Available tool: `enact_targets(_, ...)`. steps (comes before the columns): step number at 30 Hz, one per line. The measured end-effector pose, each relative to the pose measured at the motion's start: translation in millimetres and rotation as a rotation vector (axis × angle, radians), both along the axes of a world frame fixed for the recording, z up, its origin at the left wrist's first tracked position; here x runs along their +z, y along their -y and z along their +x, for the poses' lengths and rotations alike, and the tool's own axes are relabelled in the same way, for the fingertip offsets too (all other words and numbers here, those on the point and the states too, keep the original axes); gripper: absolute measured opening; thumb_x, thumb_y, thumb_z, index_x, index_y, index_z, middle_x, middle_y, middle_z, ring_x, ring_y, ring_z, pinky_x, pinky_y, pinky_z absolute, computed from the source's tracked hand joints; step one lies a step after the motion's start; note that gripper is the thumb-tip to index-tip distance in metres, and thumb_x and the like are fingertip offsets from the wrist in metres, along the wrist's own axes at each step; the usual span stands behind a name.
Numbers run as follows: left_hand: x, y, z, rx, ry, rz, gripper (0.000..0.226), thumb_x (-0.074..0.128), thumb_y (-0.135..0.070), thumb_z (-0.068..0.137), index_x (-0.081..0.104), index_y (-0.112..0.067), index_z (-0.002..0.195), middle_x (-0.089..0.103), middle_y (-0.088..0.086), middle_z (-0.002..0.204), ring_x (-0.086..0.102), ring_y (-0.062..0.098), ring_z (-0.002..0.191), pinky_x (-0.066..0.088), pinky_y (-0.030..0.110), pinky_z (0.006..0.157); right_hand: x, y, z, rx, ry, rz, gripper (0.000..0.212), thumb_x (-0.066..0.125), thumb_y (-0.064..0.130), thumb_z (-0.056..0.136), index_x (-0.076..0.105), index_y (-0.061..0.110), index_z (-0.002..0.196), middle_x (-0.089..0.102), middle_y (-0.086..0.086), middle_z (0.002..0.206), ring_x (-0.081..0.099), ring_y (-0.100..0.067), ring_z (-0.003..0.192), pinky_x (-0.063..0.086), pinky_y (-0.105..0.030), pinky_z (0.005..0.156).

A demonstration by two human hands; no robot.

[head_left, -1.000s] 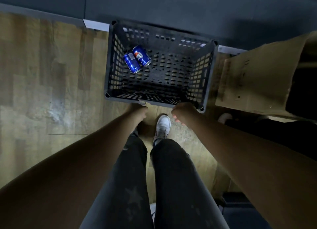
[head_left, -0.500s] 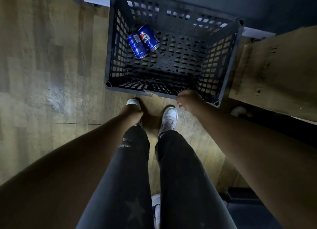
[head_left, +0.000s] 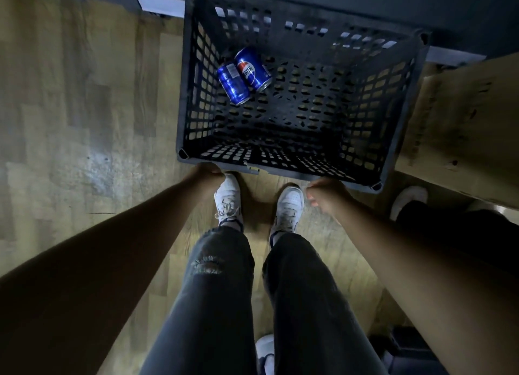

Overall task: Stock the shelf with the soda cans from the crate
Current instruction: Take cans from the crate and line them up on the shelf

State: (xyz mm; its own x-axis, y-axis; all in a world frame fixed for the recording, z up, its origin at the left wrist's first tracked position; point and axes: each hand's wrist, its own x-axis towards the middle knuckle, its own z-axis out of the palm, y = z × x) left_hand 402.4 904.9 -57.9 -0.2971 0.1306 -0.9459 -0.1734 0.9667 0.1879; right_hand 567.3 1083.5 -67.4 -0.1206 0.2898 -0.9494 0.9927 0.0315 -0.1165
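Head view: the black plastic lattice crate [head_left: 398,116] sits on the pale wood floor [head_left: 84,107] at 12 o'clock, with its far rim against a dark wall base. A brown cardboard box [head_left: 463,121] crowds the crate's 3 o'clock side, and the floor lies open toward 9 o'clock. Two blue soda cans [head_left: 234,85] lie touching on their sides in the crate's 10 o'clock corner. Your left hand [head_left: 206,175] and right hand [head_left: 327,194] hang by the near rim, fingers loosely curled, holding nothing.
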Motion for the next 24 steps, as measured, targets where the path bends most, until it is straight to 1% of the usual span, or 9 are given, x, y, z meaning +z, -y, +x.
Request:
enact_targets(2,-7,-1,-6,-0.001,0.008,0.015,0.025,0.049,0.0,0.091,0.048,-0.013,0.069,0.05,0.005,0.073,0.049,0.016,0.066,0.037,0.021,0.057,-4,-3,-5,0.016,-0.013,-0.003,0.026,0.049,0.004,0.089,0.062,-0.007,0.109,0.063,-0.028,0.11,0.059,-0.04,0.109,0.042,-0.033,0.075)
enact_targets(5,-20,-6,-13,-0.058,-0.04,0.021,0.013,0.051,-0.005,0.092,0.054,-0.012,0.081,0.052,0.004,0.078,0.051,0.021,0.08,0.035,0.02,0.058,-11,-4,-19,0.037,-0.047,-0.004,0.014,0.049,0.003,0.087,0.062,0.0,0.08,0.057,-0.021,0.085,0.061,-0.034,0.092,0.046,-0.036,0.076)
enact_targets(7,-25,-11,-17,-0.106,-0.077,0.018,0.022,0.05,-0.007,0.092,0.05,-0.018,0.073,0.046,-0.003,0.071,0.049,0.02,0.08,0.033,0.017,0.058,-19,-4,-30,0.05,-0.056,-0.011,0.021,0.049,0.004,0.087,0.054,0.005,0.067,0.054,-0.021,0.082,0.06,-0.031,0.09,0.047,-0.034,0.078)
enact_targets(11,-42,-26,-27,-0.091,-0.098,0.026,0.032,0.05,-0.01,0.092,0.041,-0.027,0.066,0.043,-0.007,0.07,0.049,0.019,0.081,0.039,0.02,0.063,-36,-3,-47,-0.01,-0.091,-0.038,0.016,0.051,0.006,0.086,0.055,0.002,0.071,0.052,-0.019,0.081,0.057,-0.027,0.085,0.045,-0.032,0.076)
enact_targets(14,-52,-38,-29,-0.079,-0.082,0.041,0.032,0.051,-0.009,0.091,0.041,-0.027,0.066,0.043,-0.007,0.07,0.049,0.02,0.086,0.046,0.033,0.084,-47,-5,-54,0.039,-0.071,-0.045,0.02,0.05,0.005,0.087,0.05,0.002,0.067,0.049,-0.013,0.072,0.054,-0.026,0.079,0.044,-0.032,0.069)
enact_targets(15,-57,-41,-30,-0.095,-0.08,0.048,0.032,0.051,-0.009,0.091,0.041,-0.026,0.066,0.043,-0.006,0.07,0.048,0.02,0.087,0.044,0.034,0.085,-50,-6,-58,0.068,-0.054,-0.035,0.026,0.049,0.005,0.088,0.045,0.006,0.062,0.047,-0.011,0.066,0.051,-0.023,0.075,0.04,-0.029,0.065)
enact_targets(20,-83,-51,-34,-0.132,-0.041,0.065,0.027,0.045,-0.005,0.092,0.043,-0.019,0.068,0.047,0.008,0.078,0.046,0.019,0.074,0.037,0.028,0.066,-85,-17,-77,0.154,-0.058,-0.002,0.031,0.047,0.006,0.09,0.041,0.012,0.06,0.045,-0.006,0.062,0.051,-0.02,0.07,0.033,-0.023,0.053)
enact_targets(22,-102,-55,-36,-0.148,-0.068,0.077,0.029,0.046,-0.008,0.093,0.043,-0.021,0.067,0.048,0.003,0.074,0.045,0.014,0.067,0.037,0.025,0.061,-102,-20,-86,0.171,-0.084,0.016,0.026,0.047,0.007,0.091,0.046,0.011,0.065,0.047,-0.008,0.066,0.05,-0.02,0.07,0.038,-0.026,0.057)
enact_targets(24,-121,-58,-39,-0.167,-0.112,0.078,0.033,0.048,-0.012,0.093,0.04,-0.025,0.064,0.043,-0.005,0.069,0.043,0.009,0.063,0.036,0.02,0.059,-124,-21,-94,0.175,-0.12,0.048,0.014,0.048,0.008,0.092,0.059,0.007,0.084,0.056,-0.012,0.08,0.055,-0.022,0.08,0.044,-0.029,0.064)
